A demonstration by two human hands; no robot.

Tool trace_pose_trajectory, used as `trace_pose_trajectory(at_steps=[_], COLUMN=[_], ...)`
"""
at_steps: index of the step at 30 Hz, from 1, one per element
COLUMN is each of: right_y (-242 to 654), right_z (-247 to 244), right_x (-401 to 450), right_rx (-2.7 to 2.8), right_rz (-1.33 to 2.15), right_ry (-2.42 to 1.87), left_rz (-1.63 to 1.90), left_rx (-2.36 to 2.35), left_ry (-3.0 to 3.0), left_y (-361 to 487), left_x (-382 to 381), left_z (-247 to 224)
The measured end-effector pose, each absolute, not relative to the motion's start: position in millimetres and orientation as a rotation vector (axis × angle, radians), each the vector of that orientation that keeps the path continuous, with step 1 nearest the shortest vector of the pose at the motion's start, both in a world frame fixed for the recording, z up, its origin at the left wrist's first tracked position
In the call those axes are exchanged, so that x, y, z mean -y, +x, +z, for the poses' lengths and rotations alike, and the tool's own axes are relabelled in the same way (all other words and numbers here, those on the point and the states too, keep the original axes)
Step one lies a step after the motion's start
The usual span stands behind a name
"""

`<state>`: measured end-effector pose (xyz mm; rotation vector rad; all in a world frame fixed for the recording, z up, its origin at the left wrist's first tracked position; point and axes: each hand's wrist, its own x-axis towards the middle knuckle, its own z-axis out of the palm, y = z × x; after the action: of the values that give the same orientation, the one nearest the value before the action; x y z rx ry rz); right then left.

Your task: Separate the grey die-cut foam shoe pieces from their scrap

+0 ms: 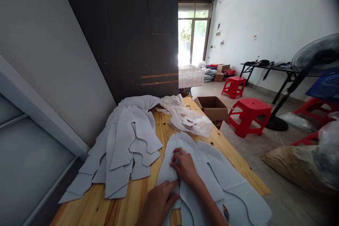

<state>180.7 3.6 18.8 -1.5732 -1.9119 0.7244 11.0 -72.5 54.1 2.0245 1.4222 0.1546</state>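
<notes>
White cut pieces of a thick, sheet-like material, each with a slot and curved edges, lie fanned out in a near stack (212,173) on the wooden table. My right hand (185,167) rests on the upper left piece of this stack, fingers bent and slightly apart, tips touching its surface. Lower down, my left hand (160,199) lies at the same piece beside its slot, with thumb and forefinger apart. Part of the piece's lower end is hidden under my hands and forearms. A second pile of similar pieces (124,148) overlaps loosely on the left side.
Behind the near stack, a clear plastic bag (190,122) and a crumpled pale cloth (171,101) lie on the wooden table (90,212). A dark panel (127,42) stands at the back. Beyond the right edge are a cardboard box (212,107), red stools (250,113) and a fan (312,60).
</notes>
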Motion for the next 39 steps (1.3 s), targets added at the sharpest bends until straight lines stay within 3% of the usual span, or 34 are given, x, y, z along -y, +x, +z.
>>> trace_pose_trajectory(at_steps=[14,30,39], right_y=[181,207,189], right_z=[19,33,30], right_x=[-8,-8,-11], right_rx=[1.924,1.92,1.915], right_rz=[0.775,1.12,0.972], right_ry=[-1.537,-1.217,-1.394], left_rz=[0.111,0.133,0.132], left_rx=[-1.386,-1.388,-1.381], left_ry=[1.989,1.967,2.009], left_y=[8,5,7], left_x=[67,65,64], left_z=[52,51,49])
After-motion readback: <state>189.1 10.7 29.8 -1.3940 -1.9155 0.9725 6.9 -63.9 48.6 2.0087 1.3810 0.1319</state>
